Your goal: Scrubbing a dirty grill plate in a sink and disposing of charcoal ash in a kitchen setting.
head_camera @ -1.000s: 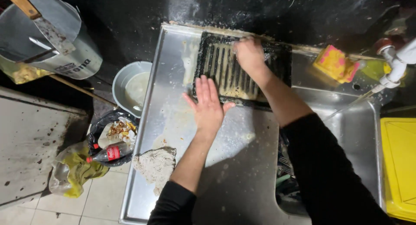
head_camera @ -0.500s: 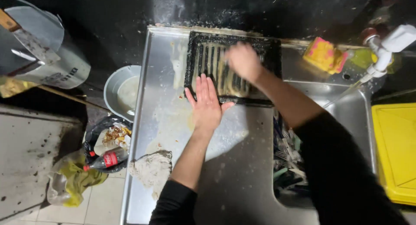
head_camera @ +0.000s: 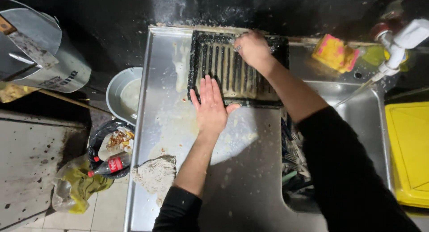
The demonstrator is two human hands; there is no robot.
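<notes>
The fingers (head_camera: 209,86) of my left hand (head_camera: 211,107) are spread out flat. They press down on the near edge of the black grill rack (head_camera: 223,66), which lies right under them on the wet metal counter (head_camera: 250,169). My thumb sticks out to the side, just off the rack's front edge.

My right hand (head_camera: 252,48) is farther back, on the far part of the same rack. Its fingers are curled in tight on something small. I cannot tell what it is.

Past my right hand, off to the side, sits a yellow and pink sponge (head_camera: 334,53), and next to that a white tap (head_camera: 397,48). Near my right arm is the sink (head_camera: 357,124), with dark dishes down in it.

Behind my left wrist lies a dirty rag (head_camera: 154,174). Off the counter on that side are a metal bowl (head_camera: 123,93) and a bin bag of trash (head_camera: 100,160).
</notes>
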